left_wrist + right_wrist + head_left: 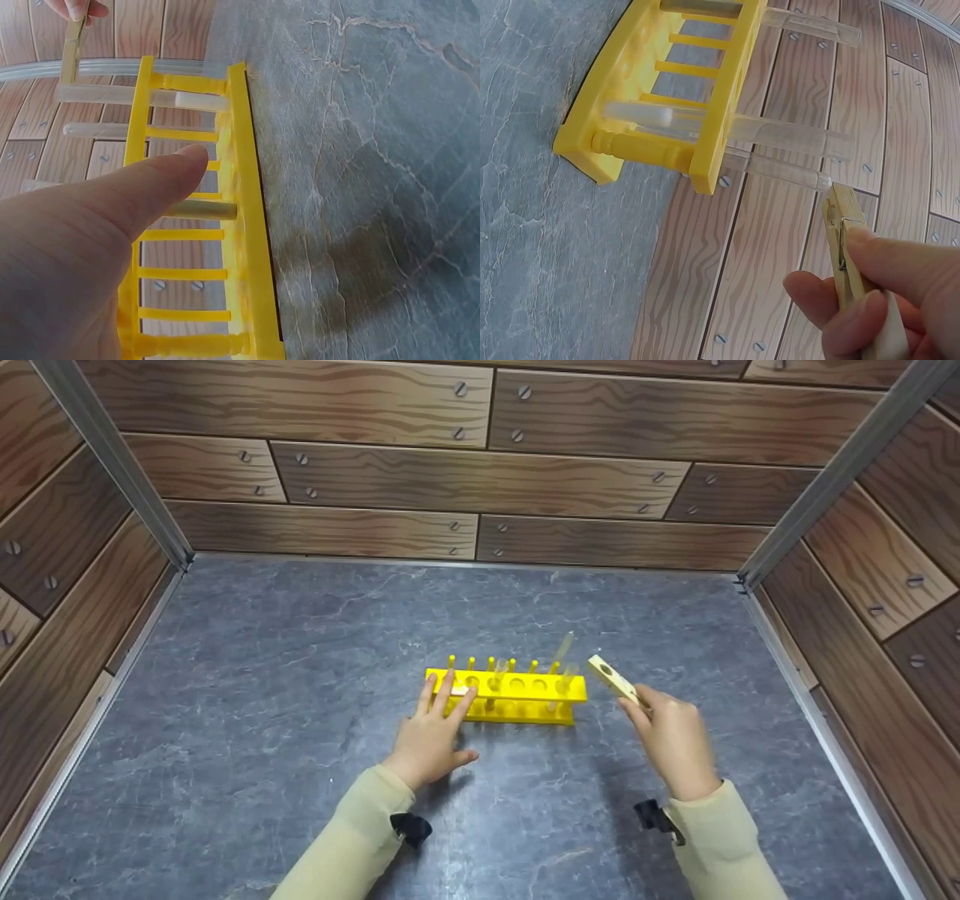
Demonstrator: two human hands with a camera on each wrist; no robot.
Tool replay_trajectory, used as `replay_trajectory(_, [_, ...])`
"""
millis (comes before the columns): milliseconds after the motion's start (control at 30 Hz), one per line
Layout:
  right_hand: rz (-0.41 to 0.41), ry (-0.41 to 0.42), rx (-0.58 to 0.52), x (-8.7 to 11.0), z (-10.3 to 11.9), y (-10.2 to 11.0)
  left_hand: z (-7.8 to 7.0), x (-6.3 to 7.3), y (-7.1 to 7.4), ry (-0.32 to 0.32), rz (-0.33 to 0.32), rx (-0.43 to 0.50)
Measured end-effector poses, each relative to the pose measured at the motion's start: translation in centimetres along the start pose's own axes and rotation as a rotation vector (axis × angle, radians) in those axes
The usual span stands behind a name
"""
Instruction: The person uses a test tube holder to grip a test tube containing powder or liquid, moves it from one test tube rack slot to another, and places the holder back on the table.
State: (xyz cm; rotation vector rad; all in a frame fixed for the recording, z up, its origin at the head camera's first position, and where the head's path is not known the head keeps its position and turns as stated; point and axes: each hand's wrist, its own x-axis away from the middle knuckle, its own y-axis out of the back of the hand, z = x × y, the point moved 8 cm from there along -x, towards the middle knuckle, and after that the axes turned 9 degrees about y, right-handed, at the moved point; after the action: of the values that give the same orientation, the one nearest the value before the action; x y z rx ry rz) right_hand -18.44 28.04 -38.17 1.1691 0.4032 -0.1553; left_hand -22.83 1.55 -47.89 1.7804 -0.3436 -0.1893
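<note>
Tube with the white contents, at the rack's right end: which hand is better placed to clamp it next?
Probably the right hand: it holds the wooden clamp near the tube, while the left hand touches the opposite end of the yellow rack.

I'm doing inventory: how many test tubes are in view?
3: one tube in the yellow rack near its middle, another at its right end, a third behind that.

The yellow rack (517, 718) stands on the grey tabletop (300, 682); two clear test tubes (105, 94) sit upright in it, one with white contents (639, 113); a third tube (787, 172) stands behind; the wooden clamp (611, 678) slants near its right end.
</note>
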Motion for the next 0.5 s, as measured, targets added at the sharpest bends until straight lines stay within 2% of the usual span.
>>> replay_trajectory(500, [-0.005, 0.012, -0.006, -0.2, 0.58, 0.17, 0.05, -0.02, 0.0, -0.003, -0.004, 0.018])
